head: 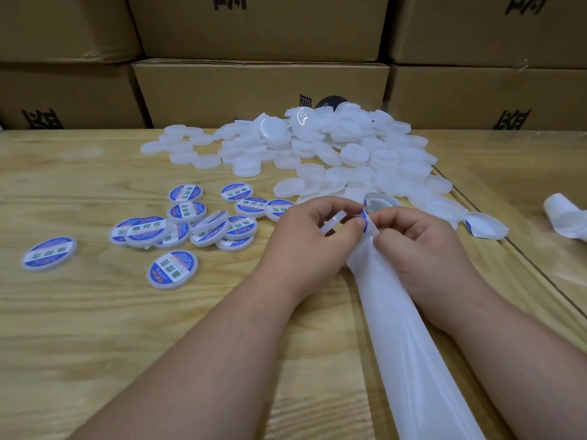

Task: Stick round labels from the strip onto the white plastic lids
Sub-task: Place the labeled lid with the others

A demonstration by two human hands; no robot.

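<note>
- Left hand [313, 231]: fingers curled, pinching a bare white lid [332, 224] edge-on between thumb and forefinger; thumb tip also touches the label.
- Right hand [419, 241]: fingertips pressed together, pinching the strip [397, 328] just under a round blue label [367, 219] that is part-lifted and curling off the backing.
- Label: likely thin, floppy, tacky underneath. Best taken by its free rim so it does not fold onto itself.
- Lid: likely light, stiff, slick plastic. A rim grip leaves the flat face open for sticking.
- Strip: glossy, limp backing, running from the hands to the table's near edge.
- Labelled lids [178, 230]: scattered left of the hands, toward the middle of the table [79, 312]; some overlap.
- Blank lids [317, 144]: big loose heap at the far edge, right of centre. Would slide if nudged.
- Table: pale wood-grain board. A crumpled white piece [563, 219] lies at the right edge.
- Cardboard boxes [260, 87] stacked just behind the far edge.
</note>
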